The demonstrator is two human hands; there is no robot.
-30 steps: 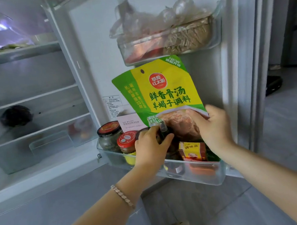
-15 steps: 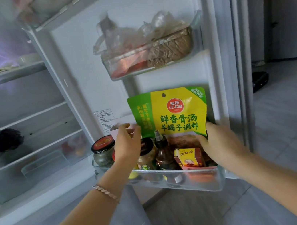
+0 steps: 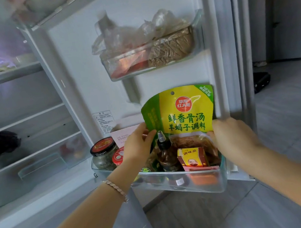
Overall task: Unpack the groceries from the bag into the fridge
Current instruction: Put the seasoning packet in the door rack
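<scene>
Hands: both are on the seasoning pouch (image 3: 184, 113) at the lower door bin (image 3: 175, 184) of the open fridge. The left hand (image 3: 138, 146), with a bead bracelet (image 3: 117, 190) at the wrist, is partly closed and pinches the pouch's lower left edge, thumb on the front face and fingers behind. The right hand (image 3: 232, 139) shows its back to the camera. Its fingers are bent round the pouch's lower right edge; the fingertips and thumb are hidden, and the hand is somewhat blurred.

Pouch: it stands upright at the back of the bin, its base down inside and its upper half well above the rim. The front is yellow with a green band down the left side, a red round logo, green characters, a hang hole at the top and a food picture across the lower part. It looks flat and sealed.

Other bin contents: a dark sauce bottle (image 3: 165, 150) and a small red box (image 3: 192, 158) stand in front of the pouch. At the bin's left end are a dark-lidded jar (image 3: 103, 153) and a red-lidded jar (image 3: 118, 156), with a pink card (image 3: 124, 135) behind them.

Above the bin, an upper door bin (image 3: 199, 27) holds plastic-wrapped items.
</scene>
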